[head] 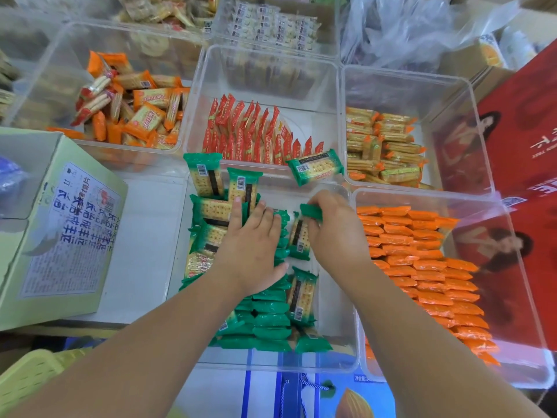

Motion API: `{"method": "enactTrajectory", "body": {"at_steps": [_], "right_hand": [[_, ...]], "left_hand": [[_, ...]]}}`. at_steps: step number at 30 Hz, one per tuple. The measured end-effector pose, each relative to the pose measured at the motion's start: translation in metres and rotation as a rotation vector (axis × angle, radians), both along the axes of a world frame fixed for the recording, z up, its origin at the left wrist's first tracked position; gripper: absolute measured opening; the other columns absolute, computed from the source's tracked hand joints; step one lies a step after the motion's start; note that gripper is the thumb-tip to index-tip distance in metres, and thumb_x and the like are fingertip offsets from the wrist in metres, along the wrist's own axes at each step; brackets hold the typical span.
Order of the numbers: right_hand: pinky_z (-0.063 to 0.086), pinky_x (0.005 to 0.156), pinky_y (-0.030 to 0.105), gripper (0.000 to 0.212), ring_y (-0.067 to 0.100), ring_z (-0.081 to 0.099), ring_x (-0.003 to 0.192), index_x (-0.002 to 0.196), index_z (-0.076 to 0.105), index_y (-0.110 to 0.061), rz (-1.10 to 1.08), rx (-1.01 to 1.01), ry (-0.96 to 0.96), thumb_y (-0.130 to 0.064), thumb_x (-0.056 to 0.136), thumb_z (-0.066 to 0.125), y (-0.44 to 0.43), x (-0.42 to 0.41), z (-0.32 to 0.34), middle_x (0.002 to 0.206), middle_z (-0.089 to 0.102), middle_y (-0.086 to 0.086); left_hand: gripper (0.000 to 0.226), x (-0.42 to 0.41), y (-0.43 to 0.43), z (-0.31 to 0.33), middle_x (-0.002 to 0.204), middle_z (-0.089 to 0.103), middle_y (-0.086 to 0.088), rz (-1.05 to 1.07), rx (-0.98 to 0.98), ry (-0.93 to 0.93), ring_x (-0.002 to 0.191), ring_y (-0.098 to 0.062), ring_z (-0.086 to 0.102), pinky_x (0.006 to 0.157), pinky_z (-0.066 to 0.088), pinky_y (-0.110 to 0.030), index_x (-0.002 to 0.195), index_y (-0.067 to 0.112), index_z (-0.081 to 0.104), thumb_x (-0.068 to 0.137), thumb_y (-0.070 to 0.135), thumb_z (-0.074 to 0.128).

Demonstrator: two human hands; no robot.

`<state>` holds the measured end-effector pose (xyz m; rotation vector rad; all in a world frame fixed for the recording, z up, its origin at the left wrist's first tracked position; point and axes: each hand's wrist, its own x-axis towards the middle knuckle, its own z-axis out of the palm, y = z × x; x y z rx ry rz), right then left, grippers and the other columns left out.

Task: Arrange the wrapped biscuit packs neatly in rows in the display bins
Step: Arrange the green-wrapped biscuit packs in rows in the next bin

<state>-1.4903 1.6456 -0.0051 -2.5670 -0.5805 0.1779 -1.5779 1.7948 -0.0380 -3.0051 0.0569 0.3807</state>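
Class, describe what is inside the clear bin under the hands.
Green biscuit packs: some upright in a row, others loose. The left hand rests on them; the right hand pinches a green pack. Packs under hands and arms are hidden.

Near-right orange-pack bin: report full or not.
Not full: the bin holds orange packs in rows on its left; its right is bare.

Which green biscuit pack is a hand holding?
The green pack that the right hand pinches by its top end, standing upright. The left hand only lies flat on other packs.
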Motion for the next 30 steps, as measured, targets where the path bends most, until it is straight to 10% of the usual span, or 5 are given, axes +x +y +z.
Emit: {"method": "enactTrajectory", "body": {"at_steps": [13,24,30], "right_hand": [[0.047,0.094,0.021,0.029,0.010,0.063,0.112,0.125,0.070,-0.019,-0.111,0.267,0.333,-0.023,0.098,0.059,0.042,0.014,-0.033,0.122,0.071,-0.004],[0.058,0.087,0.042,0.044,0.022,0.069,0.096,0.103,0.072,-0.010,-0.580,0.443,0.608,-0.047,0.081,0.078,0.067,0.016,-0.050,0.101,0.074,0.005],[0.056,0.088,0.054,0.035,0.037,0.069,0.097,0.076,0.066,-0.014,-0.496,0.426,0.741,-0.045,0.090,0.071,0.068,0.017,-0.052,0.097,0.073,0.020]], "left_hand": [[0.090,-0.012,0.005,0.005,0.166,0.014,-0.012,-0.028,0.002,-0.015,0.154,-0.028,-0.002,0.113,-0.017,-0.065,0.158,0.008,0.014,0.094,0.070,0.023],[0.081,-0.016,0.011,0.011,0.164,0.020,-0.009,-0.042,-0.053,-0.045,0.154,-0.029,0.001,0.116,-0.013,-0.063,0.156,0.012,0.025,0.095,0.064,0.034],[0.084,-0.015,0.013,0.012,0.165,0.018,-0.009,0.030,-0.011,-0.070,0.154,-0.030,0.000,0.116,-0.012,-0.065,0.156,0.014,0.027,0.091,0.067,0.037]]}}
